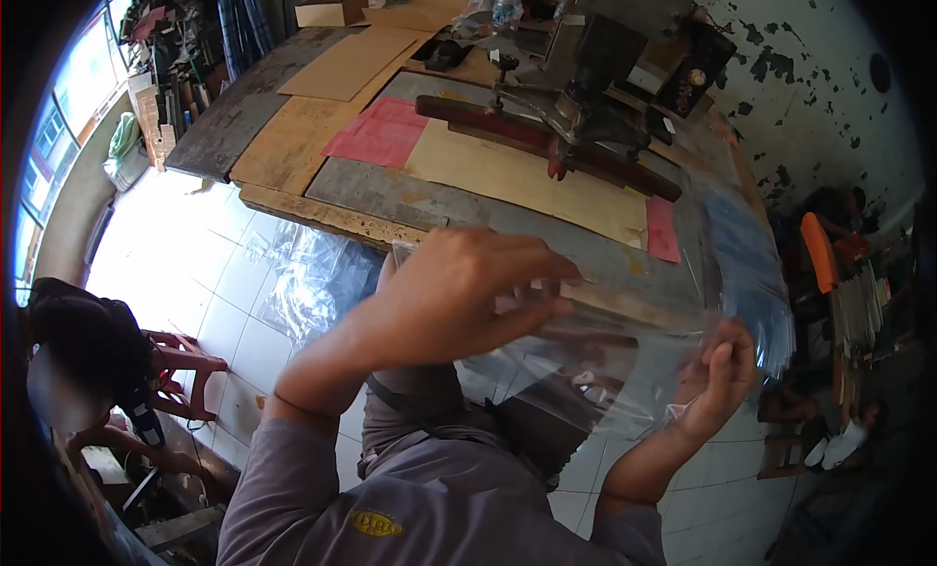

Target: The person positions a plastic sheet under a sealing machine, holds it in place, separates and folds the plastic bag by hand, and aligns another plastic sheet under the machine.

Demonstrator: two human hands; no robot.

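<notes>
A transparent plastic sheet or bag (625, 356) hangs in front of my body, stretched between my two hands. My left hand (459, 298) reaches across from the left. Its fingers are bent, and the thumb and fingertips close on the plastic's upper left part. My right hand (720, 371) grips the right edge with curled fingers. Just beyond the plastic is the press bed (376, 185), where a long cream strip (517, 181) lies between pink pieces (376, 132). Over the strip stands a machine with a dark red bar (547, 146).
Stacked plastic sheets (747, 263) hang over the table's right edge. More plastic (322, 278) lies low on the left, below the wooden table edge (332, 215). Cardboard (346, 63) and a water bottle (508, 10) are at the back. Another person (88, 361) is at the left by a red stool (190, 371).
</notes>
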